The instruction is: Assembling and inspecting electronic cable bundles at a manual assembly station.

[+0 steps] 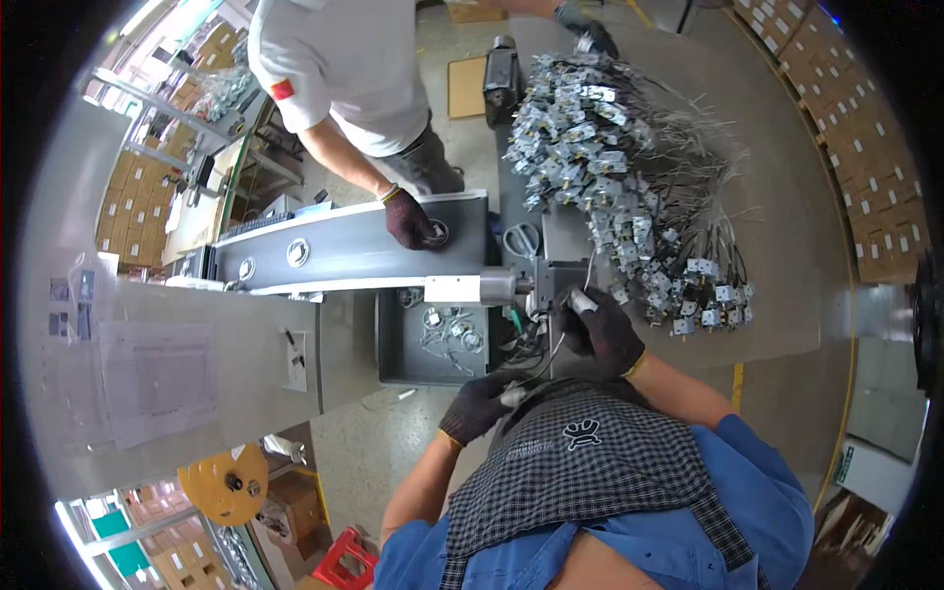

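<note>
Fingers of your right hand (606, 334) look curled closed around thin pale cable (559, 345); your left hand (474, 409) has its fingers bent nearby, hold unclear. Cable shows between hands, near apron (590, 462). Step judged: two-handed cable handling; next move calls for controlled slack. Wired metal parts (580, 128) heap rightward on surface (787, 317).

Black-and-white checked apron (531, 492), blue shirt (757, 477)
</note>
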Demonstrator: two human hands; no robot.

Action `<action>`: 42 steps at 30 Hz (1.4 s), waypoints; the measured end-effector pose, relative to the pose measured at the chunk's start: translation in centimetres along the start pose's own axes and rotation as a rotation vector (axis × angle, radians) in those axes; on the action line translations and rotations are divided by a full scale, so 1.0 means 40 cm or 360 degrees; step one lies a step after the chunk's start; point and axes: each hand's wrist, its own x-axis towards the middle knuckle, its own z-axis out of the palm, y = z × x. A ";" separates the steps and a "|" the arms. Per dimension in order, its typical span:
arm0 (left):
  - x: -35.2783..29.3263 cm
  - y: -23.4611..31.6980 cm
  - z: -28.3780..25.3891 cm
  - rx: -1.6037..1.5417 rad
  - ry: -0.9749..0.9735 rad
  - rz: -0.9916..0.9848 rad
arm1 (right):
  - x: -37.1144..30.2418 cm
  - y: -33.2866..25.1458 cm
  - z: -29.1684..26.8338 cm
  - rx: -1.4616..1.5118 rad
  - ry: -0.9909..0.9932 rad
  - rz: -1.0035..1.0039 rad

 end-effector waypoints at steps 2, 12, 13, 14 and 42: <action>-0.018 -0.185 -0.035 0.0730 0.0278 0.0161 | 0.035 0.077 0.005 -0.0390 -0.0141 -0.0252; -0.158 -0.568 0.090 0.0468 0.0759 -0.0359 | 0.165 0.200 0.198 0.0132 -0.0434 0.0703; -0.169 -0.560 0.096 0.0509 0.0850 -0.0391 | 0.160 0.208 0.197 0.0284 -0.0390 0.0907; -0.187 -0.597 0.101 0.0558 0.0900 -0.0396 | 0.134 0.213 0.179 0.0265 -0.0455 0.1054; 0.280 -0.064 -0.034 -0.0555 0.0802 0.0444 | 0.063 0.094 0.031 -0.0559 -0.0202 -0.0059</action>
